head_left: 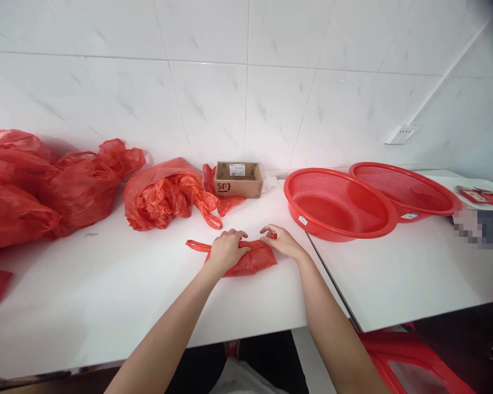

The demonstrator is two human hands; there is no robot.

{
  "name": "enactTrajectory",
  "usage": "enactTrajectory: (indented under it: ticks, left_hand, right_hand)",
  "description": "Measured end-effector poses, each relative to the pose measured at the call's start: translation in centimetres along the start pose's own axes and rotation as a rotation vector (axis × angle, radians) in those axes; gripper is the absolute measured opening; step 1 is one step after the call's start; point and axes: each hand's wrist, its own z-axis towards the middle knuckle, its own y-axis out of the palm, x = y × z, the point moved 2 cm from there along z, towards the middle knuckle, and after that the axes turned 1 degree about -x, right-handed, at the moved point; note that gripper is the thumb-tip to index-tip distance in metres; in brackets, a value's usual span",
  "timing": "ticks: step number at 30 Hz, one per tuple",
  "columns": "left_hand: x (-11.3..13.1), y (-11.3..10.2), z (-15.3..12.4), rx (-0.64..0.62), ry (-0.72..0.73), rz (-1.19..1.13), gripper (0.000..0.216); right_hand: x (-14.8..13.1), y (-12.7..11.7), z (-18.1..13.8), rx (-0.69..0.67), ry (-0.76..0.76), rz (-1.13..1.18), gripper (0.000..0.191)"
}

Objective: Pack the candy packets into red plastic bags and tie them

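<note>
On a white table (107, 295) set against a white tiled wall, a person's two bare hands rest on a small red plastic bag (246, 258) lying flat near the table's front edge. The left hand (227, 249) lies on the bag's left half with its fingers (235, 236) curled and pressed together against the plastic; the bag's handle sticks out to the left of it. The right hand (282, 241) sits at the bag's upper right corner, fingertips close together and pinching the edge of the plastic. Behind the hands stands a small open cardboard box (239, 180) against the wall. Left of the box lies a crumpled heap of red bags (166, 196), and farther left a larger pile of stuffed red bags (36, 183). To the right, well apart from the hands, two round red plastic strainer basins sit side by side, the nearer one (339, 203) overlapping the farther one (405, 189).
</note>
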Motion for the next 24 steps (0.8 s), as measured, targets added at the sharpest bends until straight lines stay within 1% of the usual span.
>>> enactTrajectory:
  ticks: [2,3,7,10,12,14,15,16,17,19,21,24]
  left_hand:
    - [-0.4,0.2,-0.6,-0.037,-0.003,0.008,0.02]
    - [-0.5,0.2,-0.8,-0.05,-0.005,0.007,0.019]
    - [0.1,0.5,-1.4,-0.059,-0.027,-0.03,0.018]
    - [0.2,0.8,-1.4,-0.037,-0.058,-0.114,0.012]
    - [-0.2,0.7,-1.3,-0.014,-0.094,-0.206,0.008]
    - [-0.8,0.4,-1.3,0.02,-0.14,-0.315,0.008]
    - [-1.1,0.2,-1.3,0.039,-0.161,-0.373,0.009]
    - [-1.4,-0.1,-1.3,0.054,-0.177,-0.434,0.009]
    - [-1.7,-0.3,-1.3,0.061,-0.189,-0.497,0.009]
    - [-2.1,-0.6,-1.3,0.047,-0.204,-0.63,0.013]
    - [-2.4,-0.7,-1.4,0.011,-0.215,-0.762,0.02]
    - [-2.6,-0.5,-1.6,-0.036,-0.235,-0.913,0.029]
  right_hand:
    - [-0.3,-0.3,-0.2,-0.051,0.006,0.032,0.023]
    - [-0.5,-0.4,-0.2,-0.048,0.0,0.061,0.023]
    - [-1.5,0.3,0.2,0.064,-0.06,0.194,0.028]
    - [-2.1,1.4,0.2,0.062,-0.104,0.266,0.035]
    - [-2.1,1.9,0.1,0.086,-0.112,0.256,0.047]
    - [-1.9,2.4,-0.2,0.136,-0.116,0.177,0.066]
    - [-1.9,2.7,-0.3,0.135,-0.127,0.12,0.073]
    - [-1.9,3.0,-0.4,0.107,-0.145,0.061,0.077]
    - [-1.9,3.3,-0.5,0.06,-0.163,0.005,0.074]
    - [-2.0,3.8,-0.5,-0.023,-0.177,-0.09,0.056]
    - [-2.0,3.9,-0.4,-0.049,-0.158,-0.147,0.036]
    - [-1.5,3.7,-0.1,-0.085,-0.124,-0.157,0.018]
